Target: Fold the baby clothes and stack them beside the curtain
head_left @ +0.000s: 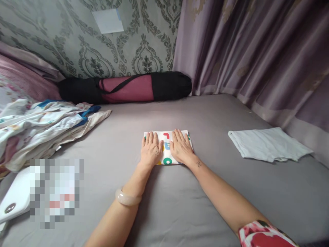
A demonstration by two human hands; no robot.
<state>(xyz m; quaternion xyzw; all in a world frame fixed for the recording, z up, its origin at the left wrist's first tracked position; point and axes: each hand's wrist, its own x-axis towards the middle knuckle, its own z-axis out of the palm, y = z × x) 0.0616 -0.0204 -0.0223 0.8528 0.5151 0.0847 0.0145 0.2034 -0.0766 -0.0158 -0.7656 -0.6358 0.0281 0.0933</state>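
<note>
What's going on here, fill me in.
A person is pressing or resting both palms on a small folded white cloth with a colourful print, the left hand over one side and the right hand over the other. It lies flat on a grey sheet. A loose heap of clothes is off to the left, a pale cloth lies to the right, and a long black-and-maroon bag lies at the back.

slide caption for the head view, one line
Left hand and right hand rest flat on a folded printed cloth on a grey sheet, a pale cloth at right.
</note>
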